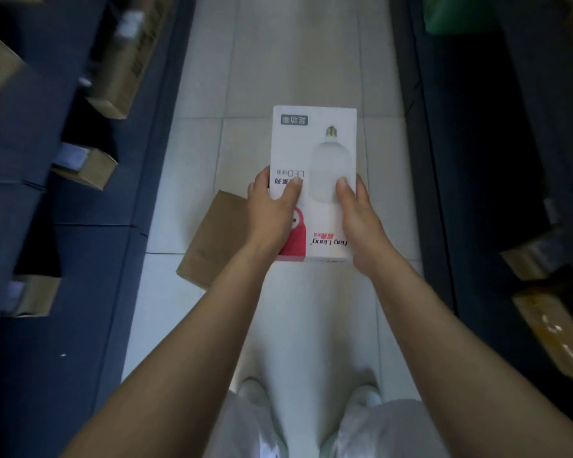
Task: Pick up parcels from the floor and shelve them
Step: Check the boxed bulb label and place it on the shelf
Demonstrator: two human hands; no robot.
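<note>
A white LED bulb box (314, 143) with a bulb picture and a red corner is held flat above the tiled floor, in the middle of the aisle. My left hand (270, 209) grips its left edge, thumb on top. My right hand (359, 216) grips its right edge in the same way. A brown paper parcel (212, 236) lies on the floor below the box and to its left, partly hidden by my left forearm.
Dark blue shelving (63, 200) lines the left side, holding several cardboard boxes (126, 71). Dark shelving on the right carries taped brown parcels (549, 322) and something green (450, 18) at the top. Pale tiled floor (295, 44) runs between. My shoes and pale trousers show at the bottom.
</note>
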